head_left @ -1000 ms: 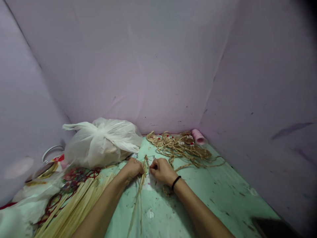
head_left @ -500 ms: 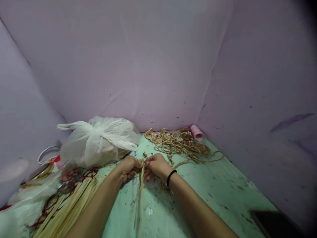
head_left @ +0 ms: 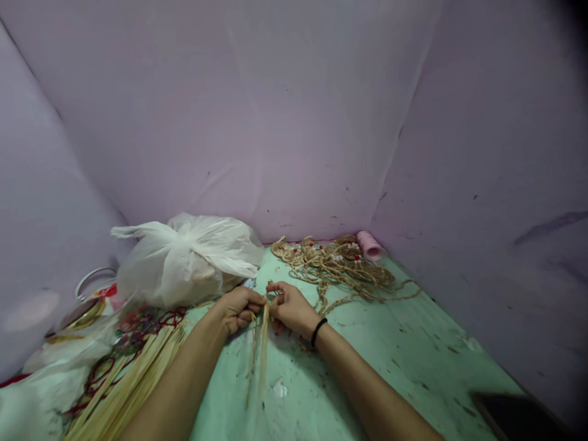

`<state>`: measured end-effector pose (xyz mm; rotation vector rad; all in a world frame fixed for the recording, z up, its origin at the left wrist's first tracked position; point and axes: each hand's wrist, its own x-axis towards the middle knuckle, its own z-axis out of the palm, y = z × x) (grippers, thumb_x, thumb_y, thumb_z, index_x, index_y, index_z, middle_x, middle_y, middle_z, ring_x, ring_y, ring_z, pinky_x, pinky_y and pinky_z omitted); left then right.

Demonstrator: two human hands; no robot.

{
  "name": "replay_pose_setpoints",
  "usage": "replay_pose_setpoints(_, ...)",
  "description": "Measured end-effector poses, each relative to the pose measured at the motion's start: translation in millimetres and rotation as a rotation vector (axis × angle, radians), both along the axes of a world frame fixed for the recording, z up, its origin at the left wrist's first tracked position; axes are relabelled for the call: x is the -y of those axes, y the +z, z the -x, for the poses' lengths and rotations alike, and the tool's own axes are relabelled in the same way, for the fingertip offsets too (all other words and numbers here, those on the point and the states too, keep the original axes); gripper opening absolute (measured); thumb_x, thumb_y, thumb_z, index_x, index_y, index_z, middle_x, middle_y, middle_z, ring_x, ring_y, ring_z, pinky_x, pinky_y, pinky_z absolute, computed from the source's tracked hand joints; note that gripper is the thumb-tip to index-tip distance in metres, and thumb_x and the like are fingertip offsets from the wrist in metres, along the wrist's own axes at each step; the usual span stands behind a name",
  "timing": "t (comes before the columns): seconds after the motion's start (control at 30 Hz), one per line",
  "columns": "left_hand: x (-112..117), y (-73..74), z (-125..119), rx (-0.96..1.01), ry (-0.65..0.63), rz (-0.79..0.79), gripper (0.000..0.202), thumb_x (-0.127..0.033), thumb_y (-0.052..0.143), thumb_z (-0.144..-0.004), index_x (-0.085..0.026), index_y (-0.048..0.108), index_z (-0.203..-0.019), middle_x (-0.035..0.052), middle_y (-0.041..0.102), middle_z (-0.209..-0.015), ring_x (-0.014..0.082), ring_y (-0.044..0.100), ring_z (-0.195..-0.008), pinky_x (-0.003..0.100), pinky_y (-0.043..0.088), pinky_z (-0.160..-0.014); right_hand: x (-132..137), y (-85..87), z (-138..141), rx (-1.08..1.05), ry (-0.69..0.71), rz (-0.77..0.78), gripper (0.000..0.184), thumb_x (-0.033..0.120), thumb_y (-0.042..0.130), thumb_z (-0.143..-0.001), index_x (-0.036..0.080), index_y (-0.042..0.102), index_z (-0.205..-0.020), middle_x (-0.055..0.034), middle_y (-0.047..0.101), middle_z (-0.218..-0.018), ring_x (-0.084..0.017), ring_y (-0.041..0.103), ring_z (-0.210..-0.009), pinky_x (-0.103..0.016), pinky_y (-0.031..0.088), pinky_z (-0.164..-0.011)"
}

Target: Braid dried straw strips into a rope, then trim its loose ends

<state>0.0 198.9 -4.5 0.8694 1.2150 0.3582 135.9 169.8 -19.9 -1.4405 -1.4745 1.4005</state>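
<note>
My left hand and my right hand meet over the green table, both pinched on the top of a few pale straw strands. The strands hang loose from my fingers toward me. A black band sits on my right wrist. Behind my right hand lies a tangled pile of braided straw cord with small red and white beads.
A knotted white plastic bag sits at back left. A bundle of straw strips lies at left with red cords and clear bags. A pink thread spool stands in the corner. Lilac walls enclose the table.
My two hands have drawn closer together on the strands and shifted slightly. The loose ends now hang straighter toward me.
</note>
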Motion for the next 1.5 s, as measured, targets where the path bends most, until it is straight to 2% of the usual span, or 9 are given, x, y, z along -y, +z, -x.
replay_pose_setpoints(0.17, 3, -4.7, -3, -0.161, -0.007, -0.117, 0.029, -0.024, 0.06, -0.054, -0.018, 0.032, -0.049, -0.0102, 0.028, -0.037, -0.0007, 0.014, -0.029, 0.017, 0.002, -0.033, -2, 17.4, -27, 0.593, 0.083, -0.326, 0.02, 0.01, 0.052, -0.055, 0.015, 0.068, -0.066, -0.0048, 0.065, -0.059, -0.018, 0.06, -0.062, -0.023, 0.038, -0.054)
replay_pose_setpoints(0.3, 4, -5.5, -5, -0.194, -0.01, -0.176, 0.022, -0.022, 0.058, -0.053, -0.017, 0.037, -0.049, -0.0097, 0.028, -0.037, 0.0, 0.015, -0.029, 0.018, 0.001, -0.034, 1, 43.5, -49, 0.874, -0.031, -0.34, 0.017, 0.006, 0.053, -0.053, 0.015, 0.067, -0.058, -0.012, 0.067, -0.066, -0.025, 0.061, -0.073, -0.028, 0.039, -0.06)
replay_pose_setpoints(0.4, 4, -3.0, -4, -0.152, -0.013, -0.144, 0.025, -0.024, 0.059, -0.053, -0.017, 0.034, -0.049, -0.0102, 0.026, -0.037, -0.0006, 0.012, -0.029, 0.019, 0.0, -0.034, 3, 53.8, -45, 0.612, -0.225, -0.359, 0.024, 0.004, 0.049, -0.059, 0.012, 0.065, -0.075, -0.0119, 0.066, -0.076, -0.021, 0.062, -0.069, -0.026, 0.042, -0.059)
replay_pose_setpoints(0.5, 3, -0.3, -2, -0.083, -0.027, -0.108, 0.029, -0.025, 0.059, -0.053, -0.018, 0.032, -0.049, -0.011, 0.024, -0.037, -0.0011, 0.01, -0.03, 0.018, 0.0, -0.034, 3, 45.2, -21, 0.057, -0.165, -0.084, 0.038, 0.009, 0.045, -0.068, 0.011, 0.054, -0.105, -0.0121, 0.063, -0.094, -0.014, 0.06, -0.05, -0.025, 0.044, -0.045)
replay_pose_setpoints(0.63, 1, 0.6, 0, -0.046, -0.023, -0.093, 0.028, -0.025, 0.06, -0.049, -0.018, 0.033, -0.051, -0.0117, 0.024, -0.036, -0.0014, 0.01, -0.03, 0.017, -0.001, -0.034, 2, 20.6, 10, -0.074, -0.109, 0.158, 0.049, 0.006, 0.044, -0.068, 0.009, 0.041, -0.117, -0.004, 0.061, -0.059, -0.016, 0.056, -0.04, -0.026, 0.045, -0.04)
replay_pose_setpoints(0.73, 1, -0.4, 1, -0.037, -0.035, -0.094, 0.029, -0.026, 0.061, -0.047, -0.018, 0.033, -0.05, -0.0119, 0.024, -0.036, -0.0016, 0.01, -0.03, 0.017, -0.001, -0.033, -1, 13.0, 15, -0.13, -0.113, 0.294, 0.038, 0.006, 0.04, -0.07, 0.01, 0.045, -0.108, 0.0026, 0.052, -0.042, -0.015, 0.054, -0.037, -0.024, 0.046, -0.039)
replay_pose_setpoints(0.83, 1, -1.5, 0, -0.039, -0.073, -0.107, 0.03, -0.027, 0.06, -0.047, -0.018, 0.032, -0.05, -0.0118, 0.023, -0.035, -0.0011, 0.01, -0.029, 0.018, -0.001, -0.033, -3, 13.3, 10, -0.161, -0.115, 0.297, 0.017, 0.004, 0.039, -0.07, 0.011, 0.054, -0.074, 0.0032, 0.048, -0.038, -0.01, 0.048, -0.032, -0.02, 0.044, -0.038)
replay_pose_setpoints(0.97, 3, -1.1, -1, -0.107, -0.087, -0.143, 0.027, -0.028, 0.059, -0.046, -0.018, 0.035, -0.049, -0.0108, 0.026, -0.035, -0.0007, 0.013, -0.029, 0.017, 0.0, -0.033, -6, 11.1, 4, -0.12, -0.117, 0.26, 0.02, 0.005, 0.045, -0.064, 0.014, 0.046, -0.047, 0.0045, 0.042, -0.031, -0.006, 0.037, -0.024, -0.016, 0.035, -0.029)
replay_pose_setpoints(1.5, 3, 10.4, -4, -0.494, -0.126, -0.464, 0.009, -0.019, 0.054, -0.053, -0.013, 0.052, -0.047, -0.0052, 0.036, -0.033, 0.0047, 0.024, -0.03, 0.02, 0.017, -0.034, -12, 0.2, 1, -0.102, -0.138, 0.263, 0.016, 0.01, 0.05, -0.056, 0.016, 0.042, -0.043, 0.0069, 0.039, -0.026, -0.005, 0.032, -0.02, -0.016, 0.028, -0.024)
